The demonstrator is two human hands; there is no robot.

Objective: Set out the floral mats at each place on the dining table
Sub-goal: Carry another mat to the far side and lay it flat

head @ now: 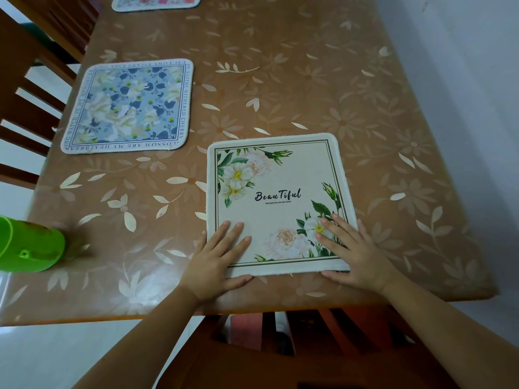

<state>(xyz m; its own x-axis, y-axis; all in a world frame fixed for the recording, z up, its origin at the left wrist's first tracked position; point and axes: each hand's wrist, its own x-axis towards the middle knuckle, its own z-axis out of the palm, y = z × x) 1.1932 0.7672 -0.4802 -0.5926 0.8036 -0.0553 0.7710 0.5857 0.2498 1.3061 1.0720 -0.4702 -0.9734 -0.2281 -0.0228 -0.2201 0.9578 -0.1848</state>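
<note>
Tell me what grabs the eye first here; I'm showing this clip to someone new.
The cream mat printed "Beautiful" lies at the near edge of the table, with the left hand and right hand flat on its near corners. A blue floral mat lies along the left side, and a green cup sits at the picture's left edge.

On the table (309,80), the near mat (278,209) lies front, the second mat (129,105) left behind it, the third mat (156,1) farthest.

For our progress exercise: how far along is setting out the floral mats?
Done: the blue mat and far mat lie along the left side. In hand: the left hand and right hand press the cream mat at the near end. Left: further places are out of view.
</note>
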